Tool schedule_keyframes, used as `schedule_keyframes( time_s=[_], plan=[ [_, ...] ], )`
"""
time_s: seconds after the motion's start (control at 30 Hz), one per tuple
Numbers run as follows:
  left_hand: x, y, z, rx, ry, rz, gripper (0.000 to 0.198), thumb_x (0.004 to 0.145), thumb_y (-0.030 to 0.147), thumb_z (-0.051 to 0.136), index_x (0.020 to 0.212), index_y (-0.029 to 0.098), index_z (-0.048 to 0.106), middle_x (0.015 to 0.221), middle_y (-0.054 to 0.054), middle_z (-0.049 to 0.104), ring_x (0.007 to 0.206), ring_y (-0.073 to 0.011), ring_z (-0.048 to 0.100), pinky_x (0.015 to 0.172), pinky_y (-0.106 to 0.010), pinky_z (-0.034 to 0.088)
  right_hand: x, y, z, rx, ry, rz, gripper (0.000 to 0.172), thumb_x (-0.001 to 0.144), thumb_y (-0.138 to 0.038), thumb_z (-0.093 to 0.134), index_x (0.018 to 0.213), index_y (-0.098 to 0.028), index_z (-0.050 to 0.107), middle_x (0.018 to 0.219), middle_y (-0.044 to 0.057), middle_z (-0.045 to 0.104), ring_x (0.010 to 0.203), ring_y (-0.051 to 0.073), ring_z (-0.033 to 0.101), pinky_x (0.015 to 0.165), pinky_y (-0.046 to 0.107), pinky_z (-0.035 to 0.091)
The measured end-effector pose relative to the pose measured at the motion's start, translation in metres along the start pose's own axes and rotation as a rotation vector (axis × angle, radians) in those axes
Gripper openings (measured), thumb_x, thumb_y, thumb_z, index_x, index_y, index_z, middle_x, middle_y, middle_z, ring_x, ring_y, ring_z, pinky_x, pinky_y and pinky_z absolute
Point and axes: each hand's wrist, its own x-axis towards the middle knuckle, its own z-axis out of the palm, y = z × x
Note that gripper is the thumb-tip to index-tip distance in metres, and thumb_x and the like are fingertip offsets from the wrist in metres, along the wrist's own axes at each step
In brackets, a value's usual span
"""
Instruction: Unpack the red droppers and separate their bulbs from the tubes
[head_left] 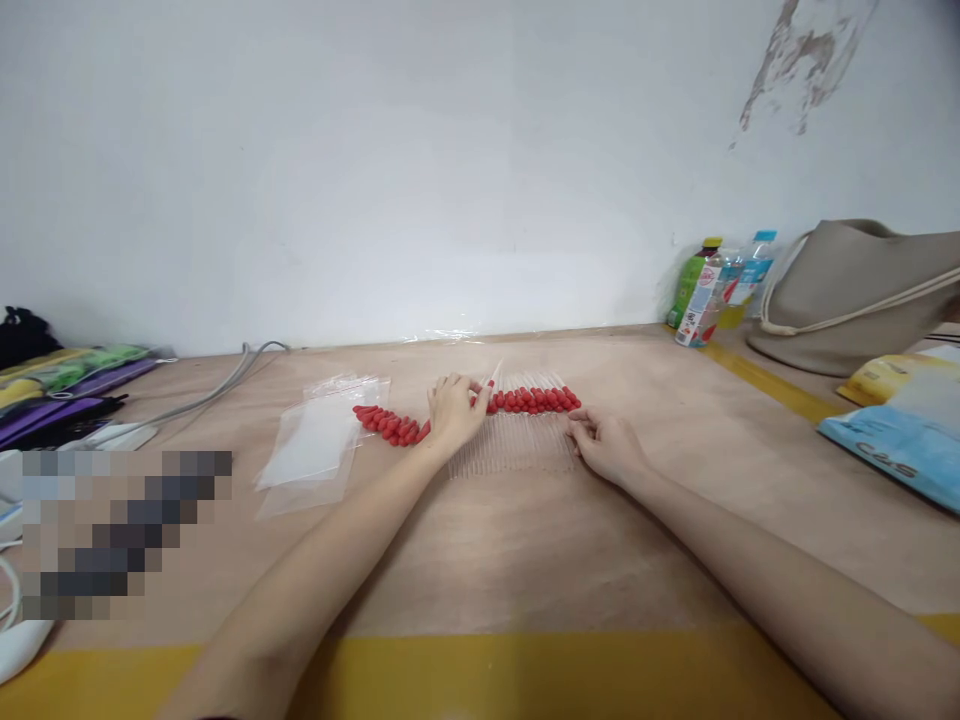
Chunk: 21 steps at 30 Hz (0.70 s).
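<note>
One slim red-and-white piece, pinched in our L hand, fingers curled, at row of red-bulbed clear rods; our R hand, half-curled, row's rt. end, grip unclear.

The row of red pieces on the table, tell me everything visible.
The row of red pieces is a crowded band of small, rounded, slightly shiny pieces lying across the table; their material is unclear. Pale thin tips show behind its right part, clear slender sticks in front. The left hand hides its middle and pinches one tilted piece; the right hand is at its right end, contact uncertain.
</note>
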Motion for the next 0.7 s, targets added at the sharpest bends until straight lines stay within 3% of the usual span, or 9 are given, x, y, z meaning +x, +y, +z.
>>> schedule_keyframes(
  time_s=[0.23, 0.43, 0.57, 0.7],
  plan=[
    [-0.061, -0.027, -0.039, -0.088, 0.03, 0.288, 0.017, 0.084, 0.034, 0.046, 0.082, 0.02, 0.055, 0.082, -0.002, 0.062, 0.084, -0.019, 0.051, 0.076, -0.034, 0.032, -0.002, -0.007, -0.001, 0.003, 0.17, -0.12, 0.026, 0.079, -0.028, 0.043, 0.095, -0.014, 0.057, 0.084, 0.007, 0.064, 0.064, 0.013, 0.056, 0.059, 0.025, 0.045],
    [-0.081, -0.038, -0.047, -0.133, 0.069, 0.429, 0.01, 0.083, 0.028, 0.049, 0.084, 0.021, 0.055, 0.081, -0.001, 0.064, 0.081, -0.0172, 0.053, 0.079, -0.035, 0.032, -0.004, -0.01, -0.002, -0.006, 0.25, -0.352, 0.029, 0.085, -0.032, 0.038, 0.101, -0.015, 0.056, 0.096, 0.01, 0.059, 0.084, 0.018, 0.055, 0.075, 0.032, 0.044],
    [-0.081, -0.035, -0.043, -0.151, 0.109, 0.473, 0.009, 0.082, 0.028, 0.05, 0.081, 0.021, 0.056, 0.082, -0.001, 0.065, 0.081, -0.0165, 0.055, 0.078, -0.035, 0.033, -0.018, -0.028, -0.004, -0.161, 0.125, -0.663, 0.033, 0.085, -0.034, 0.042, 0.114, -0.019, 0.051, 0.112, 0.01, 0.055, 0.105, 0.022, 0.047, 0.09, 0.04, 0.035],
    [-0.083, -0.034, -0.04, -0.17, 0.121, 0.521, 0.007, 0.081, 0.026, 0.052, 0.08, 0.021, 0.056, 0.082, 0.0, 0.067, 0.08, -0.0156, 0.056, 0.079, -0.035, 0.033, -0.031, -0.045, 0.007, -0.281, 0.027, -0.835, 0.034, 0.084, -0.033, 0.047, 0.115, -0.019, 0.052, 0.116, 0.009, 0.055, 0.107, 0.021, 0.047, 0.096, 0.044, 0.028]
  ],
)
